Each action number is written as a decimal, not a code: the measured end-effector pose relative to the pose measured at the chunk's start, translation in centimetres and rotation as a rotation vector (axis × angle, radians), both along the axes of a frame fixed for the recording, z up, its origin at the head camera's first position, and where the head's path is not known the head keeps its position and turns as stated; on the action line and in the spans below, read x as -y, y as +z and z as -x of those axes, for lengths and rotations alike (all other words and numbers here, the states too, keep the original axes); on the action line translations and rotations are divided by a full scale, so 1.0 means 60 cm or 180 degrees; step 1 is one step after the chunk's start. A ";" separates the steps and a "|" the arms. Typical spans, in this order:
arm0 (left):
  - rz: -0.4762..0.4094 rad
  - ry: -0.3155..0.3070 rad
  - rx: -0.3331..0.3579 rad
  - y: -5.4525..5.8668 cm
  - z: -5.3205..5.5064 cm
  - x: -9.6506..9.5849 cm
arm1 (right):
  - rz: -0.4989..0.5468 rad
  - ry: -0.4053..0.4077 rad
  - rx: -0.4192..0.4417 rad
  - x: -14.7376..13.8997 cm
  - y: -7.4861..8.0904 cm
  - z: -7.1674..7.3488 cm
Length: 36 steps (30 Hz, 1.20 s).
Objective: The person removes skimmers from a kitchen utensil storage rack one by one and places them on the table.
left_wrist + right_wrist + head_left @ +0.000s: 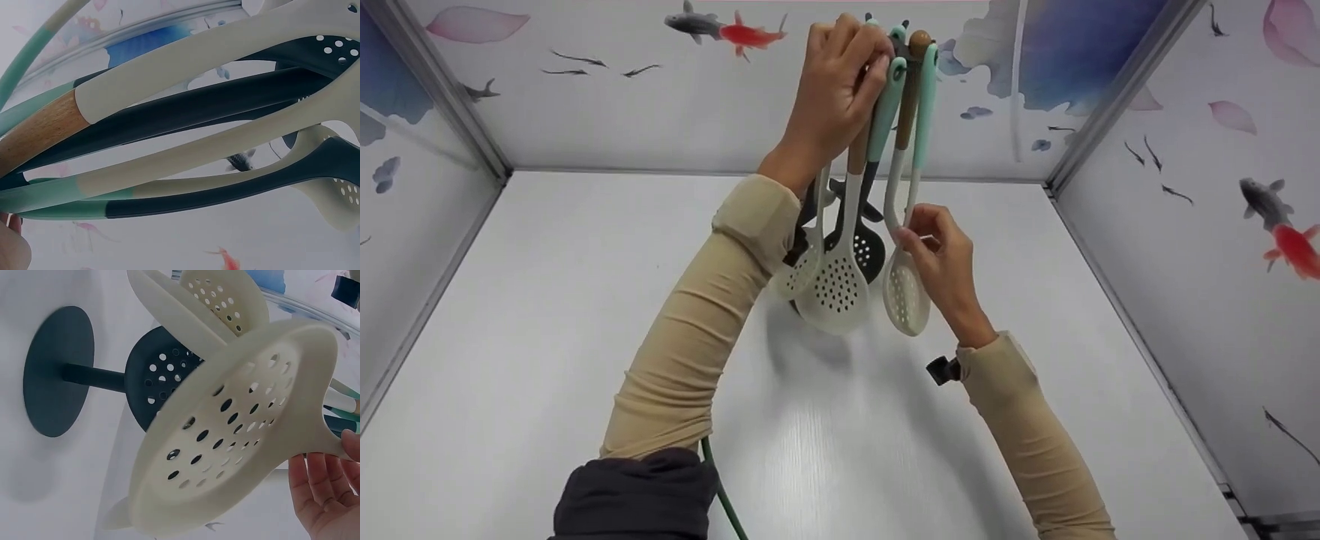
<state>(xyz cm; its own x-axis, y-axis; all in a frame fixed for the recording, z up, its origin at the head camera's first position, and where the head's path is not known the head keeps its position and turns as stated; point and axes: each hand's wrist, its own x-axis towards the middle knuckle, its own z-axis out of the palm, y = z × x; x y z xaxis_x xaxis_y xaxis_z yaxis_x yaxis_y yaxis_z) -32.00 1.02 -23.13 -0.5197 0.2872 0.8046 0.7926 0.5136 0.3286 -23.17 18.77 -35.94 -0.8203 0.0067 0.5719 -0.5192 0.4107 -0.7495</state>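
Note:
Cream and dark cooking utensils with mint or wooden handles hang together from a dark utensil stand (53, 371), whose round base and post show in the right wrist view. My left hand (840, 90) is curled at the top of the stand, beside a mint handle (887, 109); its fingertips are partly hidden. Lower down on the right, my right hand (941, 255) pinches the neck of a cream skimmer (225, 422) between thumb and fingers. Left of it hang another cream skimmer (836, 289) and a dark skimmer (870, 251).
The stand is on a white table (607, 300), enclosed by white panels (607, 112) with fish and petal prints. Metal rails (1117, 105) run along the panel corners. A green cable (724, 495) lies beside the left sleeve.

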 end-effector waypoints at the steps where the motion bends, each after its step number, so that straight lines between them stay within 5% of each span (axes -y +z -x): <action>1: -0.0002 -0.0005 0.0005 0.000 0.000 0.000 | 0.0019 -0.0017 0.0020 -0.002 0.000 -0.001; 16: 0.0030 0.0026 -0.0033 -0.002 -0.001 0.001 | 0.0171 -0.0082 -0.0121 -0.025 0.002 -0.013; 23: 0.0014 0.0023 0.0008 0.000 -0.001 0.002 | 0.0335 -0.0196 0.0151 -0.021 0.023 -0.039; 36: 0.0053 0.0065 -0.0055 0.000 0.003 -0.002 | 0.0277 -0.0664 0.1270 -0.079 -0.130 0.013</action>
<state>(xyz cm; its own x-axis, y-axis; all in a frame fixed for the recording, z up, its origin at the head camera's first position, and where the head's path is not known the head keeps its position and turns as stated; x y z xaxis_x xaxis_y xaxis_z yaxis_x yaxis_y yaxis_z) -32.20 1.14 -23.15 -0.5117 0.2902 0.8086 0.7874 0.5350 0.3063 -23.93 23.54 -43.76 -0.9523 0.2291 0.2014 -0.0958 0.4023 -0.9105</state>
